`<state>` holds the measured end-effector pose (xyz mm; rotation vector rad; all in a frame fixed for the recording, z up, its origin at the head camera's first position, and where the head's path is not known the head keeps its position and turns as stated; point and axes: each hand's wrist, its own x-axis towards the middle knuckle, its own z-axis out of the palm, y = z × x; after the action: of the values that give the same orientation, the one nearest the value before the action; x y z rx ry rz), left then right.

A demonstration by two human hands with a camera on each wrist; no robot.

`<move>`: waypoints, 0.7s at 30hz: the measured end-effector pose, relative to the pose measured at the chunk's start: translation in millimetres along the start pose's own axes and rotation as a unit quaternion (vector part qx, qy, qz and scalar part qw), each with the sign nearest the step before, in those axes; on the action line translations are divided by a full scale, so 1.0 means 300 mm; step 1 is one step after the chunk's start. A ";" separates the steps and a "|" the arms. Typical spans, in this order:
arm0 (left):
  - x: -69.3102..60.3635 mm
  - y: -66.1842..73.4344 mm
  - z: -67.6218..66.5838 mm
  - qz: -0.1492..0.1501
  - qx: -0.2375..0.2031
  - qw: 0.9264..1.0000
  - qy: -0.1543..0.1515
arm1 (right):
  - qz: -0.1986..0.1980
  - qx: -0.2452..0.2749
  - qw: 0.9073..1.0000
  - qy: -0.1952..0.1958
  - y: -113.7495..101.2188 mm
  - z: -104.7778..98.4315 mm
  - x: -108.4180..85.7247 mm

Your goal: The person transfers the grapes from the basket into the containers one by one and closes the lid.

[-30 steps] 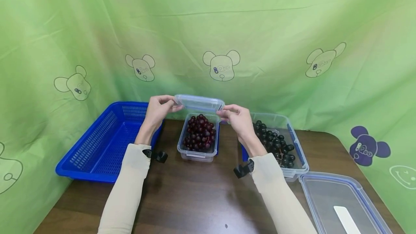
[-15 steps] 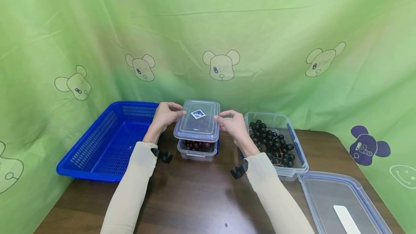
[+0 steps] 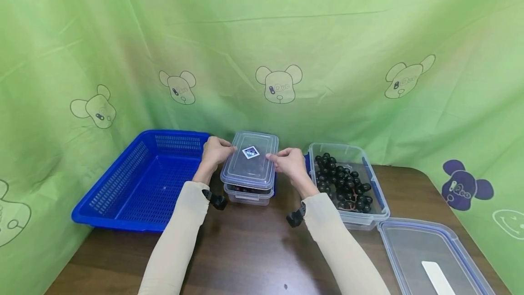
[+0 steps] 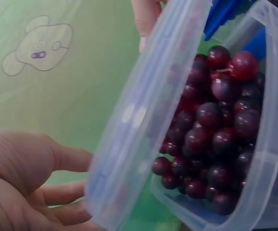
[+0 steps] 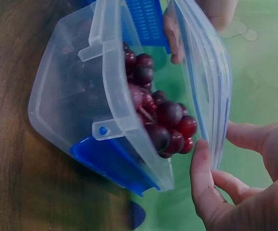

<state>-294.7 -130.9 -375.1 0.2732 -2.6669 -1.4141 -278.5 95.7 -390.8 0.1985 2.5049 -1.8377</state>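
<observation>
A clear lid [image 3: 249, 165] with a blue-edged rim and a diamond label lies tilted just over a small clear box [image 3: 249, 198], a gap showing between them. Dark red grapes [image 4: 223, 115] fill the box and rise above its rim in the right wrist view. My left hand [image 3: 217, 153] pinches the lid's left edge between thumb and fingers. On the opposite edge, my right hand [image 3: 291, 164] grips the lid, thumb on top; the right wrist view shows its fingers [image 5: 204, 180] under the rim.
At the left stands a blue basket [image 3: 143, 185]. A larger clear box [image 3: 378, 190] at the right holds black grapes [image 3: 344, 181], and a large lid [image 3: 425, 245] lies before it on the brown table [image 3: 241, 249]. Green cloth [image 3: 327, 35] hangs behind.
Both hands have brought the lid down from above and behind the small box, turning it flatter so that it now covers most of the red grapes in the head view.
</observation>
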 end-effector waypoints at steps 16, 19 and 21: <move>-0.005 -0.030 0.047 -0.006 0.060 0.998 0.029 | 0.016 -0.006 1.000 0.009 0.053 0.029 0.028; -0.007 -0.038 0.049 -0.009 0.061 0.998 0.028 | 0.017 -0.005 1.000 0.011 0.053 0.031 0.027; -0.006 -0.045 0.051 -0.013 0.061 0.998 0.029 | 0.014 -0.006 1.000 0.012 0.055 0.033 0.026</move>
<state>-294.2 -125.6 -394.9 0.3562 -2.7153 -1.2312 -284.8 91.8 -410.3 0.2556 2.5141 -1.8213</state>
